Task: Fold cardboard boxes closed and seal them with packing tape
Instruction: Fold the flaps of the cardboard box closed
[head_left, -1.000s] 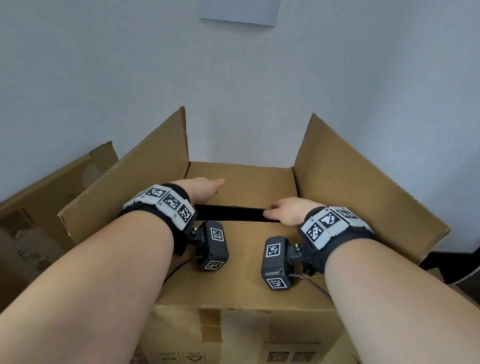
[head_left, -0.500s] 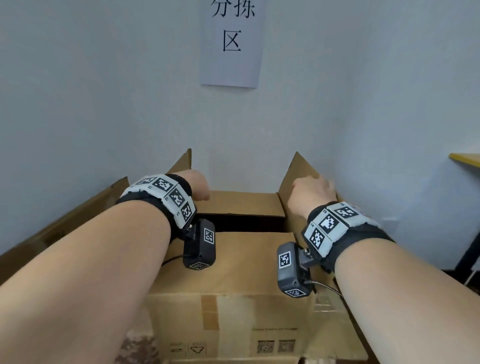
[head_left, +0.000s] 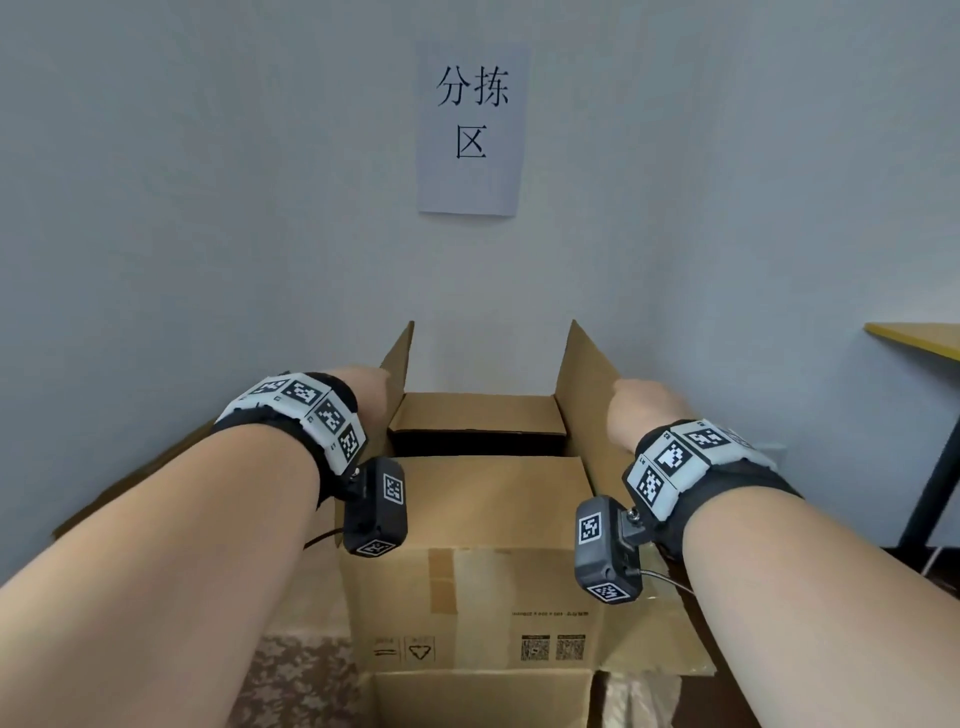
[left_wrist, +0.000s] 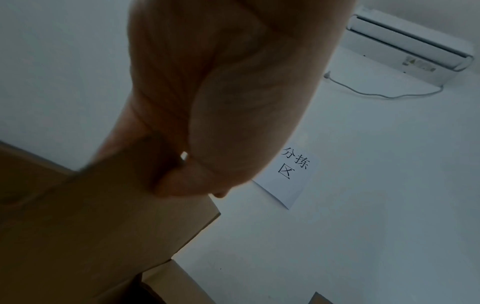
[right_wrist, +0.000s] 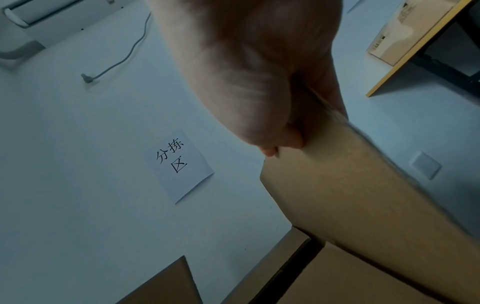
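Room: pale matte wall (head_left: 208, 208) behind, one white paper sign (head_left: 470, 130) with black characters, one wall air conditioner (left_wrist: 405, 47) with a hanging cord.
Box: one brown corrugated cardboard box (head_left: 467, 587), rectangular, between the two hands; two short flaps folded flat, a dark gap between them.
Flaps: two long side flaps, stiff and upright.
Left hand (left_wrist: 221, 102): clamped on the left flap (left_wrist: 91, 226), fingers curled over its top edge.
Right hand (right_wrist: 259, 72): pinching the right flap (right_wrist: 363, 195) at its top edge.
Beyond right hand: one yellow-edged tabletop (head_left: 919, 338).
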